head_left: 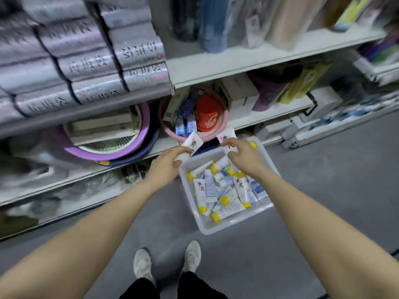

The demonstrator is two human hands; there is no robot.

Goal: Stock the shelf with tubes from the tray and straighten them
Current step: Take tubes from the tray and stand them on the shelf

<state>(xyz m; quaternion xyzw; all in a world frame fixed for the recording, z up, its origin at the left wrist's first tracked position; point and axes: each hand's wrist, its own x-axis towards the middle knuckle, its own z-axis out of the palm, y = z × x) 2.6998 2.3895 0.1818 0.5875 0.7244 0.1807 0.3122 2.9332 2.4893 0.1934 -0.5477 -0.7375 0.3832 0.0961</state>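
My left hand (170, 161) grips one white tube (190, 147) by its lower part, crimped end pointing up toward the shelf, and my right hand (241, 156) pinches a second tube (226, 140) the same way. Both tubes are lifted above the far rim of the clear tray (218, 228), which sits on the grey floor (323, 180) just in front of the shelving, with my shoes below it.

In this single head view the tray holds a loose heap of tubes (224, 190) with yellow caps, lying every which way, so I judge most of the stocking remains to be done. The lower shelf (265, 117) right ahead carries a pink basin (224, 124) with a red tub and a few small boxes and packets in it; I cannot tell whether any tubes from the tray are among them. I see no straightened row of tubes anywhere on the shelf, so that part looks unstarted. The picture is blurred toward the left, and the wrapped grey packs there are hard to read.
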